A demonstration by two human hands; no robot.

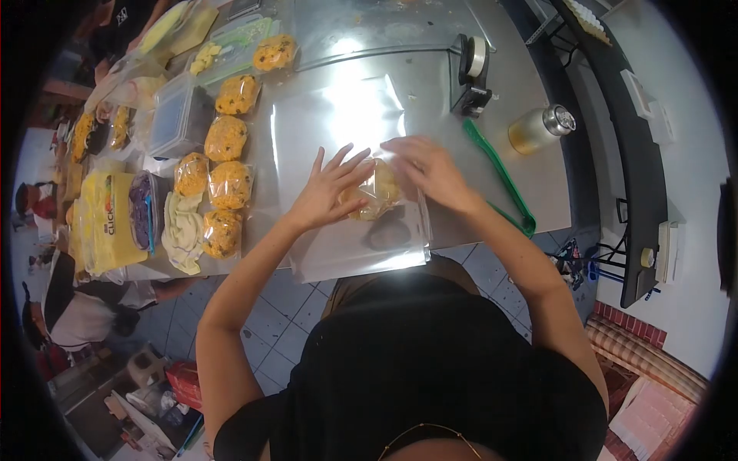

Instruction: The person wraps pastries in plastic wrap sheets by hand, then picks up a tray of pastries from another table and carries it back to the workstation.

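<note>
Cookie bag (378, 194) lay on the plastic sheet (338, 131) at the near desk (430, 84) edge, both hands (329, 190) (430, 169) pressing its top, apparently unsealed. Seven packed bags (227, 138) lay left, evidently done.

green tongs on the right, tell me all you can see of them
The green tongs look like plastic: two long thin arms, joined at the end nearest the person. They lie flat on the steel table, slanting from beside the tape dispenser toward the table's near edge. No hand touches them; the right hand is nearest.
</note>
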